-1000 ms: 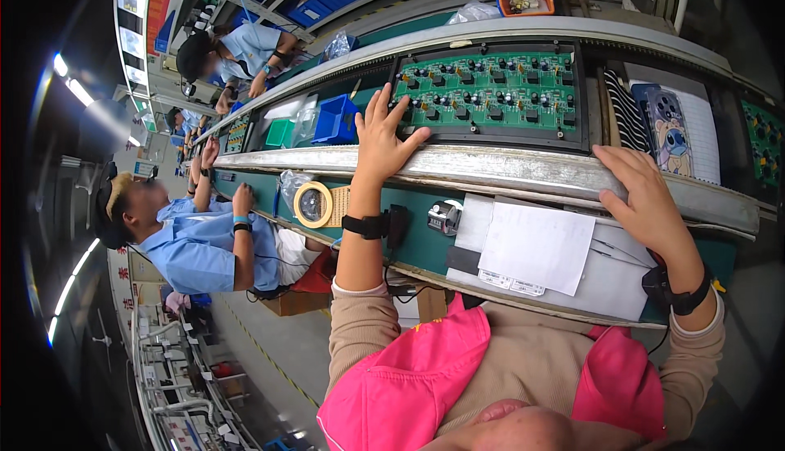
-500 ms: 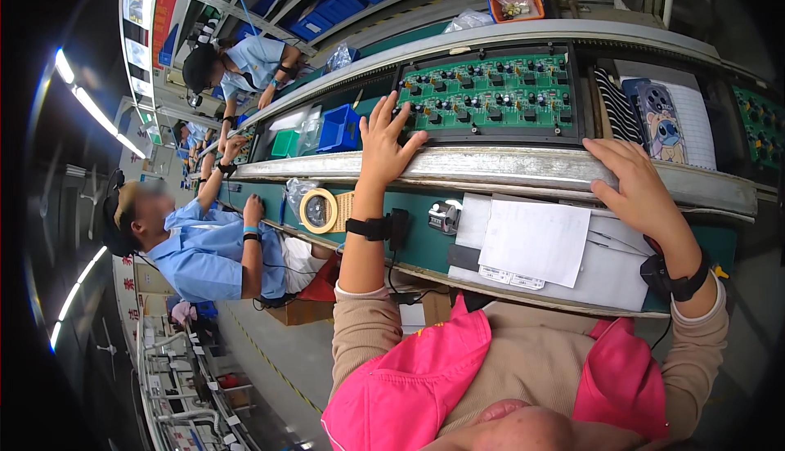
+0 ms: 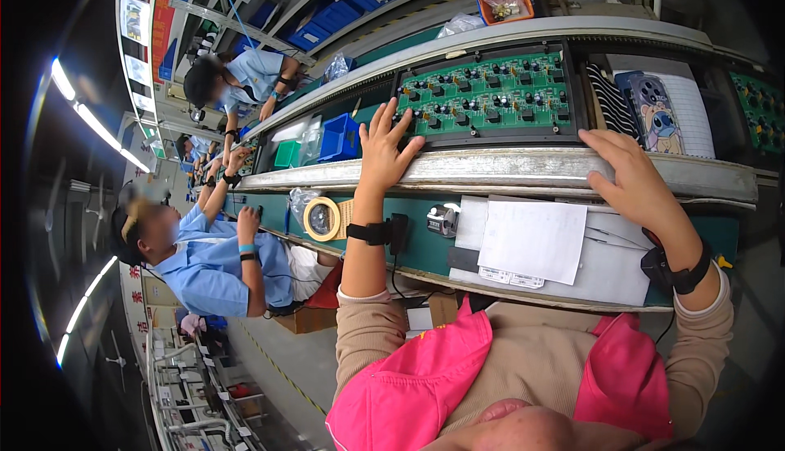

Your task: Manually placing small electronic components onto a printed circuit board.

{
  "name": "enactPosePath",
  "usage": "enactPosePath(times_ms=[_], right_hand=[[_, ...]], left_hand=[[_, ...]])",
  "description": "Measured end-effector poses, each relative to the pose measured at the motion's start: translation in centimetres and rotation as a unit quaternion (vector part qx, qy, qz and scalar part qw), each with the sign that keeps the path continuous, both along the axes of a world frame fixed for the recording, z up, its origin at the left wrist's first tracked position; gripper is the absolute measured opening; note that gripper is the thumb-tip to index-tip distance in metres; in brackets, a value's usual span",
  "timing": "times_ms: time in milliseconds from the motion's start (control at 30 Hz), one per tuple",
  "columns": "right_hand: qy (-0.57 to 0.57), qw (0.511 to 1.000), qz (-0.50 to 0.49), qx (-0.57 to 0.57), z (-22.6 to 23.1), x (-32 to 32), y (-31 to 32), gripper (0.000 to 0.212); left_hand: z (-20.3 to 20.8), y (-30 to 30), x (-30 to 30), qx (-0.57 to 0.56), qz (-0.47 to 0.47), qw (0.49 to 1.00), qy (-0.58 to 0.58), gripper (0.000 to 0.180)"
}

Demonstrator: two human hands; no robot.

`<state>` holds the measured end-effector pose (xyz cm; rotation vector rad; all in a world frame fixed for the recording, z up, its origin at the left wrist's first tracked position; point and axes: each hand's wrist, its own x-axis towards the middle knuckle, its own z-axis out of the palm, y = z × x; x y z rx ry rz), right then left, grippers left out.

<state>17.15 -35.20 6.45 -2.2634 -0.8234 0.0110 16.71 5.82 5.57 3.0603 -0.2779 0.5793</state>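
A black frame holding a green circuit board panel sits between the conveyor rails in front of me. Dark and silvery components stand in rows on the panel. My left hand is spread open, its fingertips at the frame's near left corner and its palm over the near rail. At the near right corner lies my right hand, fingers apart, resting by the frame and the rail. Neither hand grips anything. Black bands circle both wrists.
Right of the frame lie a phone with a cartoon case, striped cloth and another board. Nearer me are papers, a tally counter and a tape roll. A blue bin stands left; co-workers sit further along.
Both my hands keep nearly the same place on the frame. The view has shifted slightly. The near co-worker at left has lifted a hand a little from the bench.
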Motion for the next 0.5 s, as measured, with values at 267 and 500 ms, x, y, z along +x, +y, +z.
enactPosePath(times_ms=[267,500], right_hand=[[0.071,0.994,-0.016,0.084,1.0,0.5,0.2,0.047],[0.041,0.990,-0.048,0.129,1.9,1.4,-1.2,0.042]], left_hand=[[0.8,0.8,1.2,-0.112,-0.012,0.992,0.057,0.046],[2.3,3.4,4.0,-0.331,-0.076,0.933,0.122,0.053]])
